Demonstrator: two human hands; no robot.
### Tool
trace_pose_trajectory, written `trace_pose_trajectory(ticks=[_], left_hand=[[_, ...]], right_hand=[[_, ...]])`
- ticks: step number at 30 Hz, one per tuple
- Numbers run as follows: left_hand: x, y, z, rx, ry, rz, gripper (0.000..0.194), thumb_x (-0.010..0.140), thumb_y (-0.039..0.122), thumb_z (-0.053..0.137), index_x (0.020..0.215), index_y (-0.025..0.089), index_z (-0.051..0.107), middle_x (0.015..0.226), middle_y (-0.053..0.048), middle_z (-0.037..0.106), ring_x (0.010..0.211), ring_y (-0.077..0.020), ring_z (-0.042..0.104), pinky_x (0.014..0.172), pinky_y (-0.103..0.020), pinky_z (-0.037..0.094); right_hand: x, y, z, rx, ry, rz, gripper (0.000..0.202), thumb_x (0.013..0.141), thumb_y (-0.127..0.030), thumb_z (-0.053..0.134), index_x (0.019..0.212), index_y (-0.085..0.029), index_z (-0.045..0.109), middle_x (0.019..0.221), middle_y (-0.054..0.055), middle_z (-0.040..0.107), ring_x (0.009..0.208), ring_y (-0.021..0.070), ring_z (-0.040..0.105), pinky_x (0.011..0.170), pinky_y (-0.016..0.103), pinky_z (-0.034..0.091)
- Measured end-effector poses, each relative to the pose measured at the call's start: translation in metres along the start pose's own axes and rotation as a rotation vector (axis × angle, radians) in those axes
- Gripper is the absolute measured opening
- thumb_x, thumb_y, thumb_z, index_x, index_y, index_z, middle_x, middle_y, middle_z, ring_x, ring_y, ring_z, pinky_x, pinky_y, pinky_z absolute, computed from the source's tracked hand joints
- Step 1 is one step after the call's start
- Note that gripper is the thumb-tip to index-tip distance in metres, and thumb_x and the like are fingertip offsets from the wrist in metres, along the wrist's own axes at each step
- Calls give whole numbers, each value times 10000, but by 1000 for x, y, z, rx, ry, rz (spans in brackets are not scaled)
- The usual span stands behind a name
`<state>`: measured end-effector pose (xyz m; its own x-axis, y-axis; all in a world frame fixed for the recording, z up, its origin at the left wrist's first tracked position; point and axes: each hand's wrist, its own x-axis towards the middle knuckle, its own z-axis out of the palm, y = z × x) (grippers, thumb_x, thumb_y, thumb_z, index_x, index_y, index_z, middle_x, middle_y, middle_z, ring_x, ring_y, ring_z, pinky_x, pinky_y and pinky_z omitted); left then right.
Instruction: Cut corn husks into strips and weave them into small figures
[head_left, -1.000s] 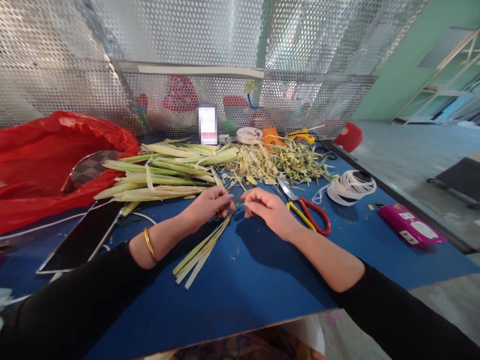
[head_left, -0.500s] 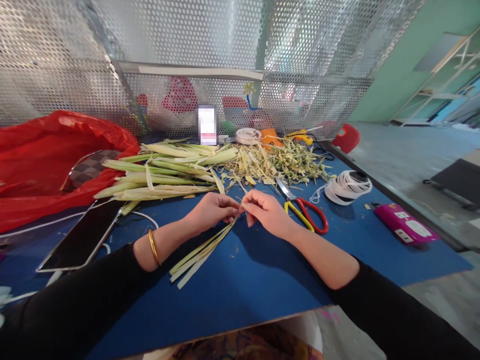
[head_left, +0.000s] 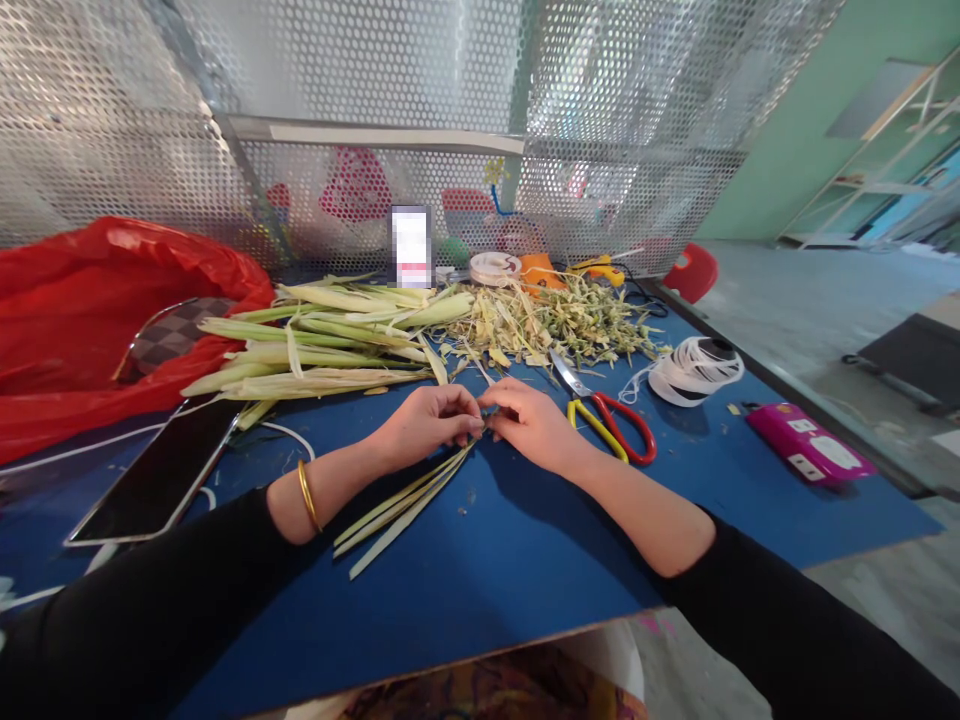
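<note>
A red plastic bag (head_left: 90, 310), cut off at the frame edge, is lying far left of the hands. Leaf strips (head_left: 397, 500) are being pinched together by the left hand (head_left: 427, 420) and right hand (head_left: 532, 425); the pinched ends are hidden by fingers.

- I see a small bundle of long, narrow, pale green leaf strips (head_left: 405, 500) lying flat on the blue tabletop, running diagonally from lower left up to upper right.
- Its upper ends are gathered and pinched between my two hands, which meet there.
- Its lower ends fan apart slightly into separate strips; one whitish strip lies lowest.
</note>
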<state>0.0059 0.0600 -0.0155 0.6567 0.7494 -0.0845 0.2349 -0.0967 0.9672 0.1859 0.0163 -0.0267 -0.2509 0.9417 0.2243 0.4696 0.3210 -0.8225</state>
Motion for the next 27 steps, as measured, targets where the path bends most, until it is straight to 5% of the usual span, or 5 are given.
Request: trace_pose_trajectory(ticks=[5,14,27], left_hand=[[0,2,2,7,-10,1,135,777,280,611,754,161,553,648,9,635,548,-82,540,536,-210,400],[0,0,6,30,23,10,131,793,283,587,763,173,522,633,12,641,527,-83,540,532,-212,415],[1,-3,2,-116,-19,25,215,827,379,569,804,187,474,638,35,592,537,-76,514,550,-214,410]], right_hand=[[0,1,-1,-189,60,-53,107,781,-93,591,715,-176,610,831,19,559,677,111,514,634,254,403],[-4,-7,-10,-295,144,-137,97,834,-185,574,746,-201,539,930,48,557,694,139,539,691,296,438],[-4,-5,-8,-335,210,-32,118,779,-101,523,800,-204,577,915,57,561,728,163,563,689,313,456]])
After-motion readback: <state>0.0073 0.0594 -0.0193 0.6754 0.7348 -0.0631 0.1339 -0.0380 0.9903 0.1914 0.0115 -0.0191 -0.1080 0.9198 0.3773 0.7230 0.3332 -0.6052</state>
